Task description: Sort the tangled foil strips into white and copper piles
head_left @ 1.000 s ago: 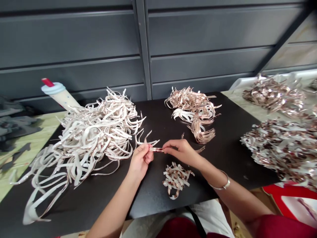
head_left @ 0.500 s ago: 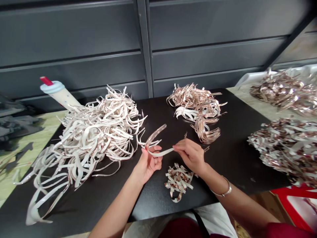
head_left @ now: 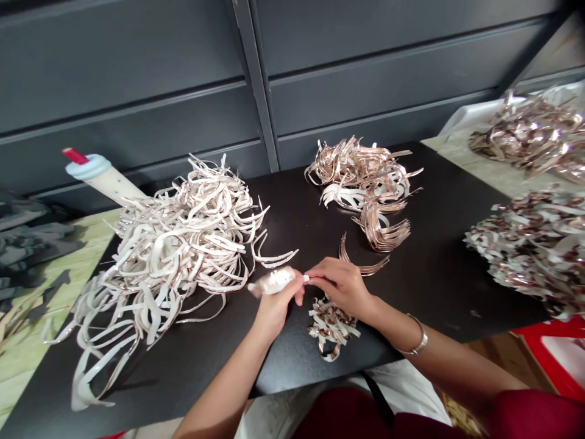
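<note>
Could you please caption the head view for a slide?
Left hand and right hand hold a blurred strip over a black table, tangled pale strips at left.

Long ribbon-like strips (head_left: pixel 183 244) show a matt white side, papery or plastic, with thin shiny coppery edges. Another bundle (head_left: pixel 354 161) turns up its other finish: smooth, mirror-bright rose-copper foil. The strip (head_left: pixel 273 281) held in the fingers (head_left: pixel 333 271) is blurred, pale and softly shiny. Short curls (head_left: pixel 333 332) mix dull white with glossy copper, as does the large heap (head_left: pixel 530 250) on the right. The black worktop (head_left: pixel 434 268) is smooth with a low satin sheen. Dark grey wall panels (head_left: pixel 159 116) look smooth and satin. A wrist bangle (head_left: pixel 423 335) is polished silvery metal; the dark red sleeve (head_left: pixel 534 411) is matt cloth.
</note>
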Demonstrator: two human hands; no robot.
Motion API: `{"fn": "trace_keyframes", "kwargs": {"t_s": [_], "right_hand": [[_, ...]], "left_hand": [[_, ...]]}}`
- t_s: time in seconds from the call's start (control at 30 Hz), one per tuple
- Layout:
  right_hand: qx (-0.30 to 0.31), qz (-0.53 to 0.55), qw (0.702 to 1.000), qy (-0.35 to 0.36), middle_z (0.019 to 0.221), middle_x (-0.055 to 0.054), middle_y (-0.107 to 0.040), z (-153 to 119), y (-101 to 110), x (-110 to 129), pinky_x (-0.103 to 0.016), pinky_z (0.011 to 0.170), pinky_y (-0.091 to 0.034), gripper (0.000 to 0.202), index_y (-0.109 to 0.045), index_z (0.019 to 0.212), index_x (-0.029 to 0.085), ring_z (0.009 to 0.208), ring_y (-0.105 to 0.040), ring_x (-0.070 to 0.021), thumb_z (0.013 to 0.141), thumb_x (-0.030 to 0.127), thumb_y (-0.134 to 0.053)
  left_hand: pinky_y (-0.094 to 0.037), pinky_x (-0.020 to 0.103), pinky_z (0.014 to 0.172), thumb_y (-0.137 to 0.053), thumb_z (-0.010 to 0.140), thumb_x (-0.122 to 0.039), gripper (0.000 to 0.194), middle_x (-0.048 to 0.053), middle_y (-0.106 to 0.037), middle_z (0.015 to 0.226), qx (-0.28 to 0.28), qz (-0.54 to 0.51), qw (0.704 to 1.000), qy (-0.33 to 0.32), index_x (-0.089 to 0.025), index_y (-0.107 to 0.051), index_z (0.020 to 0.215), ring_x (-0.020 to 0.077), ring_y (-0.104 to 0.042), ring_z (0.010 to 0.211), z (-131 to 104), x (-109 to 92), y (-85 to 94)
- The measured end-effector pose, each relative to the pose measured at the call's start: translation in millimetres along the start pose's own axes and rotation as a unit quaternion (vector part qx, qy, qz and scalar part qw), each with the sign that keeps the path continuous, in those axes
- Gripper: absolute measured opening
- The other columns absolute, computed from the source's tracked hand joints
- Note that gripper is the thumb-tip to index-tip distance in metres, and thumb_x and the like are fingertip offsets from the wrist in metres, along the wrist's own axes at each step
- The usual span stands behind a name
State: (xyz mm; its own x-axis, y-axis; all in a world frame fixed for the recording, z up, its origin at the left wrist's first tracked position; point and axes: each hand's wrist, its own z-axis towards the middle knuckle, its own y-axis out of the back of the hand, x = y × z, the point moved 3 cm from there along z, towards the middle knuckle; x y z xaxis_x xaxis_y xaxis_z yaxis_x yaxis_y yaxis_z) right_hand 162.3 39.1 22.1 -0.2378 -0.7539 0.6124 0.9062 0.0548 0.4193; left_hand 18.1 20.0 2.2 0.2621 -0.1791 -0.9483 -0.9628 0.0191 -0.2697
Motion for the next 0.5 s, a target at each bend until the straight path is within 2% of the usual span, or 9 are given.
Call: {"fn": "trace_keyframes", "kwargs": {"t_s": [0.2,0.37,0.43,0.5], "right_hand": [[0.025,-0.035,0.999,-0.014,0.079,-0.006,-0.070,-4,-4,-3,-0.028,0.063,-0.051,0.019,-0.067,0.097,0.019,0.069,-0.062,-0.0163,0.091,0.021,-0.049],[0.030,-0.044,0.998,-0.032,0.077,-0.007,-0.068,-5,-5,-5,-0.028,0.062,-0.049,0.019,-0.066,0.097,0.017,0.067,-0.061,-0.0159,0.091,0.021,-0.049],[0.021,-0.027,0.998,-0.061,0.074,-0.006,-0.066,-4,-2,-5,-0.026,0.059,-0.048,0.020,-0.066,0.097,0.016,0.064,-0.060,-0.0149,0.090,0.024,-0.049],[0.017,0.035,0.995,-0.090,0.069,-0.004,-0.065,-3,3,-3,-0.024,0.054,-0.047,0.024,-0.066,0.095,0.016,0.059,-0.059,-0.0131,0.092,0.029,-0.046]], "left_hand": [[-0.032,0.022,0.044,-0.066,0.070,-0.038,0.023,-0.002,-0.052,0.045,-0.055,0.142,0.988,-0.017,-0.016,-0.065,0.064,0.0096,-0.045,0.041,2,-3,6.9],[-0.039,0.023,0.053,-0.062,0.076,-0.033,0.022,-0.001,-0.055,0.049,-0.065,0.226,0.968,-0.083,-0.017,-0.068,0.062,0.0115,-0.051,0.049,-1,-11,5.5],[-0.039,0.023,0.053,-0.061,0.077,-0.033,0.021,-0.001,-0.055,0.049,-0.062,0.236,0.965,-0.091,-0.017,-0.069,0.065,0.0114,-0.050,0.048,-1,-10,6.8],[-0.038,0.023,0.051,-0.060,0.077,-0.035,0.022,-0.001,-0.055,0.049,-0.072,0.240,0.964,-0.091,-0.017,-0.070,0.070,0.0114,-0.050,0.047,0,-8,10.2]]}}
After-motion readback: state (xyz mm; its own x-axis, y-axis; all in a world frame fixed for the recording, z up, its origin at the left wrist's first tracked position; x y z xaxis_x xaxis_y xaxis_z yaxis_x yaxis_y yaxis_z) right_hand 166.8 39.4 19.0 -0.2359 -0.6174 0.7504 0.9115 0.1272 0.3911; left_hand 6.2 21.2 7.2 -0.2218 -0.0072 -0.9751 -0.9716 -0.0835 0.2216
